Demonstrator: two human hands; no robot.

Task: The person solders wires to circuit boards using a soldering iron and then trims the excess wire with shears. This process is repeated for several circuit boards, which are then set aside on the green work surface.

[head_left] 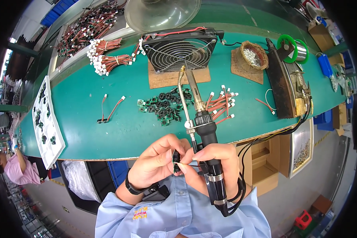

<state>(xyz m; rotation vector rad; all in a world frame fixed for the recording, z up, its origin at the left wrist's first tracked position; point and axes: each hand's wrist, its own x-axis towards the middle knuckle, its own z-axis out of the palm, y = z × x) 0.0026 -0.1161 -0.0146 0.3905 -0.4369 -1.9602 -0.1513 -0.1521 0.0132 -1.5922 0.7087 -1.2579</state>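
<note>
My left hand is closed on a small black-and-green circuit board part, held up just in front of the table's near edge. In my right hand is a soldering iron with a thin solder-feed tube along its side, its tip pointing away from me. The right thumb and forefinger reach to the board part; a thin wire seems to lie at their tips, too small to make out. Beyond my hands lies a heap of like board parts, beside several red-and-black cables with white plugs.
A fan stands on a brown board at the back. Bundled cables lie far left, a white sheet with parts left. At right are a bowl of pellets, a solder spool and an iron stand.
</note>
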